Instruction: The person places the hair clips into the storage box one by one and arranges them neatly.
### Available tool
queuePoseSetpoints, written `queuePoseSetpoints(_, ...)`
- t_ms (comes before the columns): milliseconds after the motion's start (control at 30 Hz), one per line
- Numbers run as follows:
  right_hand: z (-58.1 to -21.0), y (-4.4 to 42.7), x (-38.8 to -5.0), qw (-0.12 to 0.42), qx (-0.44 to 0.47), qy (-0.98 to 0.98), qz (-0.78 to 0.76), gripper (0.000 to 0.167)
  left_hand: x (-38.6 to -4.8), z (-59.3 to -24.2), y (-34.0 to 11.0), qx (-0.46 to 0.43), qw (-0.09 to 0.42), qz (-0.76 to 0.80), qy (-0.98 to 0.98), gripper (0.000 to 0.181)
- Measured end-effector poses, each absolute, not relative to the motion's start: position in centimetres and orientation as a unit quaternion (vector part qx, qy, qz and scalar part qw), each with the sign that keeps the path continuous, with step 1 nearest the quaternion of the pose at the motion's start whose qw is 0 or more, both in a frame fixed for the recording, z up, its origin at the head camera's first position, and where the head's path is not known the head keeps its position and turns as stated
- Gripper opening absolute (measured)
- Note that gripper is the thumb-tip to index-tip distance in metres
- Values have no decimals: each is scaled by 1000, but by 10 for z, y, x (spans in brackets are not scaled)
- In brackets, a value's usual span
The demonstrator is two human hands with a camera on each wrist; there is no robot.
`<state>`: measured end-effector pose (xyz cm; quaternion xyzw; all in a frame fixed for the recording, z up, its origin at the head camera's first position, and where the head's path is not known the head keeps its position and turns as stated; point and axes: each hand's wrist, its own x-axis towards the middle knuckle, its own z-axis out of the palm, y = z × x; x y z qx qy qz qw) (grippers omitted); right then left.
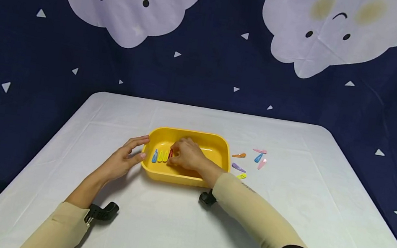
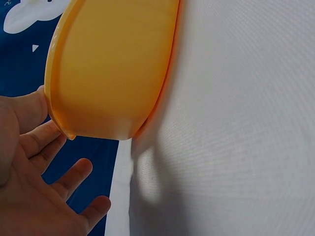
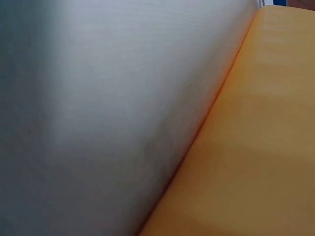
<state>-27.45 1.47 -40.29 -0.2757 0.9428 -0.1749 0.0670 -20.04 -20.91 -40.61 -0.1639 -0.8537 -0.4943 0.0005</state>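
A yellow tray (image 1: 186,180) stands on the white table. Along its left inside lie a blue hair clip (image 1: 155,156) and two yellow hair clips (image 1: 162,156), side by side. My right hand (image 1: 188,154) reaches into the tray and pinches a red hair clip (image 1: 170,154) just right of the yellow ones; the fingers partly hide it. My left hand (image 1: 122,160) touches the tray's left rim with its thumb and fingertips, the fingers fairly straight and spread. In the left wrist view, that hand (image 2: 44,162) meets the rim of the tray (image 2: 113,64). The right wrist view shows no hand, only tray wall (image 3: 261,147) and tablecloth.
Loose hair clips lie right of the tray: an orange clip (image 1: 239,155), a purple clip (image 1: 239,168), a yellow clip (image 1: 242,176), a blue clip (image 1: 258,158) and two pink clips (image 1: 262,164). A dark blue curtain (image 1: 208,79) with clouds hangs behind the table (image 1: 153,228).
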Motion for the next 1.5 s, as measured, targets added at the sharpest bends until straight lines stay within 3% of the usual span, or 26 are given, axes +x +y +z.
queuePoseSetpoints(700,-403,13,-276,66,-279,945,-154,42,-201,-405,-208,-172,11,-498,-850,47)
queuePoseSetpoints(1500,-404,14,-277,82,-279,943,-163,51,-200,-406,-210,-166,-3,-495,-853,48)
